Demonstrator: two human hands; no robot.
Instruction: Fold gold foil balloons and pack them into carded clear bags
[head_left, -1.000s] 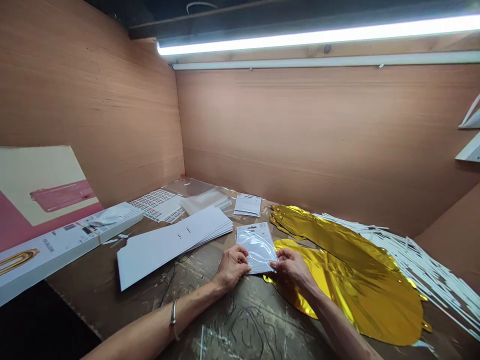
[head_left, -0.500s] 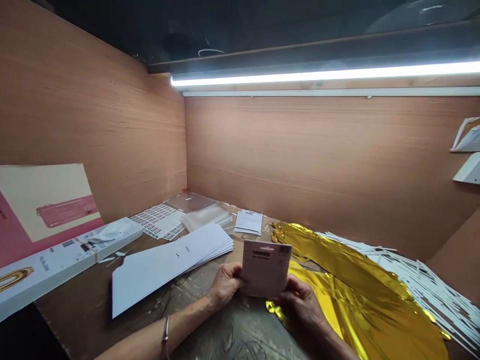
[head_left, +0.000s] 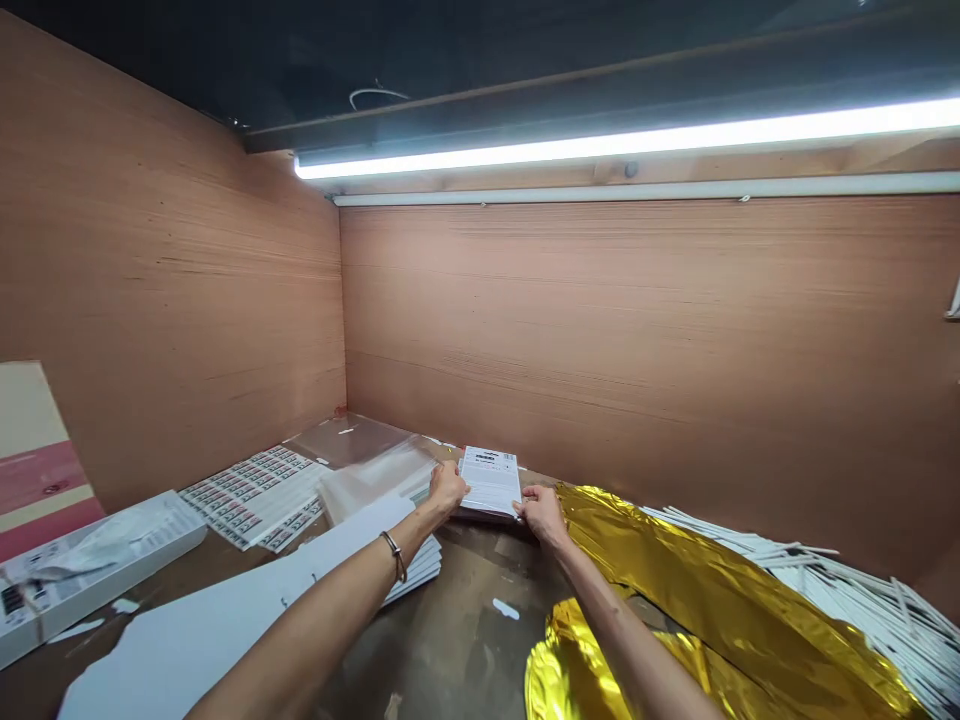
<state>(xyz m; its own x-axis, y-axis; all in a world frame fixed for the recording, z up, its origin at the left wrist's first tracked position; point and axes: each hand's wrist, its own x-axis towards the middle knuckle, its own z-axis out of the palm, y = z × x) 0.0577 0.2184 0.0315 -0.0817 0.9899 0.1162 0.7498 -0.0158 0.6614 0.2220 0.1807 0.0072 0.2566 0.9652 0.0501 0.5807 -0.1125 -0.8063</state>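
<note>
Both arms reach far across the worn brown table (head_left: pixel 457 610). My left hand (head_left: pixel 447 487) grips the left edge of a small white printed packet (head_left: pixel 491 478), and my right hand (head_left: pixel 540 514) holds its lower right corner. The packet lies flat on a small stack of similar packets near the back wall. Fingers of both hands are closed on it. A bracelet sits on my left wrist.
Gold foil balloons (head_left: pixel 697 600) spread over the right side, with a pile of white straws (head_left: pixel 862 600) beyond them. A stack of white cards (head_left: pixel 247 620) lies under my left arm. Label sheets (head_left: pixel 251 495), clear bags (head_left: pixel 360 450) and a long white box (head_left: pixel 90 570) lie left.
The packet was lifted from the table in front of me, turned over, and carried forward onto the stack near the back wall. Both arms stretched out with it.
</note>
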